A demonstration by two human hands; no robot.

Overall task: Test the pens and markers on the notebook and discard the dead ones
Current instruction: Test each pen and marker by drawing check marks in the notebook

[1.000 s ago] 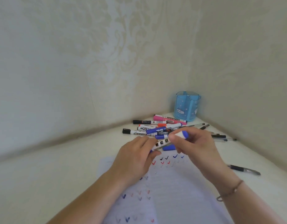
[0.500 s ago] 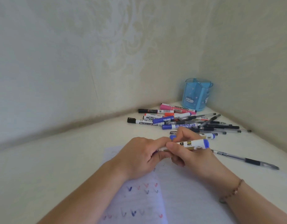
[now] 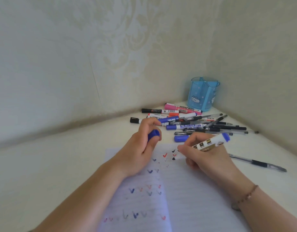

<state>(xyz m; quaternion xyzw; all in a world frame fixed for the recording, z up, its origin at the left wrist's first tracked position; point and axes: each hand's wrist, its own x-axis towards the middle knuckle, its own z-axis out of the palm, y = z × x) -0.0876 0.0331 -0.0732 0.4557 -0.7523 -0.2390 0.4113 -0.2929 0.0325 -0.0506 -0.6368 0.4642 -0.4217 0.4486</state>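
Observation:
An open lined notebook (image 3: pixel 186 195) lies in front of me, covered with blue, red and grey tick marks. My right hand (image 3: pixel 204 158) grips a white marker with a blue end (image 3: pixel 211 142), its dark tip resting on the page beside a fresh mark. My left hand (image 3: pixel 141 148) rests on the notebook's top left and holds the marker's blue cap (image 3: pixel 153 134). A pile of pens and markers (image 3: pixel 191 123) lies just beyond the notebook.
A blue translucent pen holder (image 3: pixel 203 94) stands in the corner where the two walls meet. One black gel pen (image 3: pixel 258 163) lies alone at the right of the notebook. A blue cap (image 3: pixel 181 138) lies near the pile. The white table (image 3: pixel 60 156) extends left.
The hands were together on the capped marker. Now the cap is off in my left hand and my right hand has lowered the tip onto the page.

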